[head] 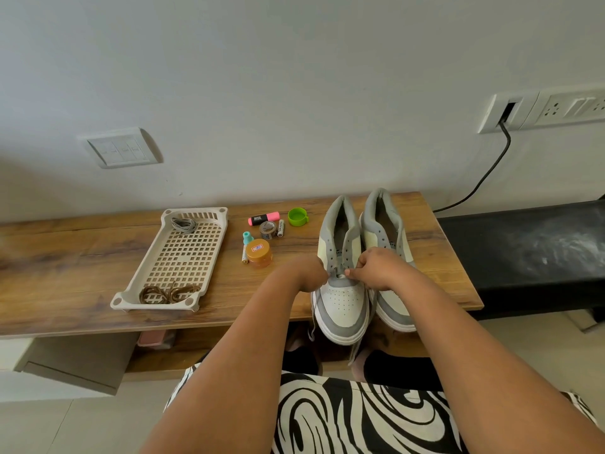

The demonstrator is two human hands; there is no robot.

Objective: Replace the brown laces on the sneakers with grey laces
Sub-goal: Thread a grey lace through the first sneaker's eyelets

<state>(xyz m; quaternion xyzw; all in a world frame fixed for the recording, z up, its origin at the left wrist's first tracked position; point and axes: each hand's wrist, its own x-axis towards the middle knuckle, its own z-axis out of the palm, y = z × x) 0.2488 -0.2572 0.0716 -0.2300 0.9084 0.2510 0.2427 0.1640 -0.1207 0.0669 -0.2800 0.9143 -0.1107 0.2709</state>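
Observation:
Two grey-and-white sneakers stand side by side on the wooden shelf, toes toward me. On the left sneaker point(342, 299) a grey lace point(339, 276) crosses the lowest eyelets, and its loose ends hang over the shelf's front edge. My left hand point(309, 273) pinches the lace at that shoe's left side. My right hand point(373, 268) pinches it at the right side, partly covering the right sneaker point(384, 224). The brown laces point(167, 293) lie coiled at the near end of a beige plastic tray point(144, 280). A second grey lace point(184, 224) lies at its far end.
Between tray and shoes lie a pink highlighter point(263, 218), a green cap point(297, 216), a tape roll point(267, 230), batteries, a teal-capped item and an orange-lidded jar point(259, 253). A black bench point(523, 250) adjoins the wooden shelf point(65, 257) on the right. A black cable point(484, 175) hangs from the wall socket.

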